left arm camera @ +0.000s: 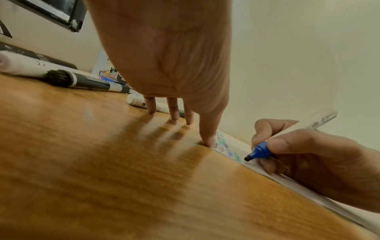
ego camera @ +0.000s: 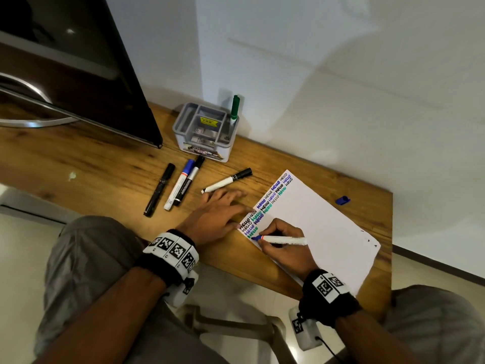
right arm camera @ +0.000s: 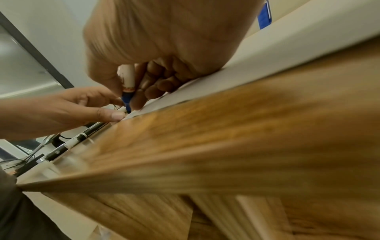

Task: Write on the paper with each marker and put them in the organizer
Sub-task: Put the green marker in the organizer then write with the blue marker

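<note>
A white sheet of paper (ego camera: 320,227) lies on the wooden table (ego camera: 91,166), with rows of "HELLO" along its left edge. My right hand (ego camera: 282,240) grips an uncapped blue marker (ego camera: 280,240), its tip (left arm camera: 247,158) at the paper's near left corner. My left hand (ego camera: 217,214) lies flat with straight fingers, its thumb (left arm camera: 209,138) pressing the paper's edge. The grey organizer (ego camera: 204,132) stands at the back with a green marker (ego camera: 235,107) upright in it. Several capped markers (ego camera: 181,185) lie left of the paper, and another one (ego camera: 227,181) lies just beyond my left fingers.
A blue cap (ego camera: 342,200) lies on the table right of the paper. A dark screen (ego camera: 78,69) on a curved stand leans over the table's back left. White walls close off the back. The table's front edge runs just under my wrists.
</note>
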Available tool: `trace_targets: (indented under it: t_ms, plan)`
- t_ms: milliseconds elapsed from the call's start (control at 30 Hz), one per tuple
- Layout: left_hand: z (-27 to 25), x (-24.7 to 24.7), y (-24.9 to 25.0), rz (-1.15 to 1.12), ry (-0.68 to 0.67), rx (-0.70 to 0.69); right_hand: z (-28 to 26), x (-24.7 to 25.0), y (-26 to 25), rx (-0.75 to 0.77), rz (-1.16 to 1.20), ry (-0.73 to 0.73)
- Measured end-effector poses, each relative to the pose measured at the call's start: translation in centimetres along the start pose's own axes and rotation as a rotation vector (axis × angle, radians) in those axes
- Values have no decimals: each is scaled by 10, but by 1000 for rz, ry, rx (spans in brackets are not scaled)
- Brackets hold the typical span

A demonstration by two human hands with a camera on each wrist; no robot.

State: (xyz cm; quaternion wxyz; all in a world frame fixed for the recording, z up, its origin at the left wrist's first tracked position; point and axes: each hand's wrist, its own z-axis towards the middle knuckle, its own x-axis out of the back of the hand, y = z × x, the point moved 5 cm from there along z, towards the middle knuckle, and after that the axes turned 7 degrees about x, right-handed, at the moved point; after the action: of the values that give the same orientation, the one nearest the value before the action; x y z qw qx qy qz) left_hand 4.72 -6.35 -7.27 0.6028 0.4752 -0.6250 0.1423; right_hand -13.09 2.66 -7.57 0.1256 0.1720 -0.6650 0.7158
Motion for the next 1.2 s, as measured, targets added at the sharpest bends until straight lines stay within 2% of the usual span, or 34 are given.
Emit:
trace_targets:
  t_ms: [533, 1200]
  plan:
    - [1, 1, -1, -24, -7, 10, -3, -5, 6, -35, 65, 13]
    - [1, 1, 0, -33, -12, 17, -1, 1, 6, 15, -7, 40]
